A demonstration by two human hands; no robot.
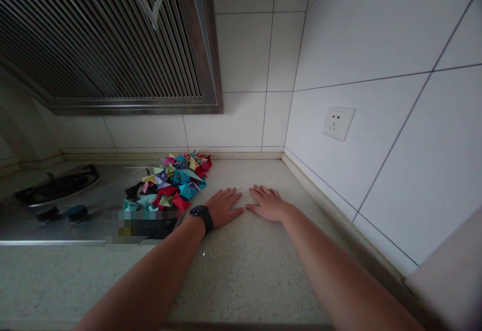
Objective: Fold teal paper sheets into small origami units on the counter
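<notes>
Head view: multicoloured folded papers (181,176), heaped; left hand (222,209), right hand (268,206): fingers (232,200) spread, empty

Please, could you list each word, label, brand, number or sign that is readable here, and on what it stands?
No text can be read.
Black watch: its face is too small and dark to read.
Stove: its front right part is pixelated, so any marking there is unreadable.
Wall socket: holes visible, no readable lettering.

Free counter (246,174) at back, between folded-paper pile (173,182) left and tiled wall (425,160) right.
</notes>
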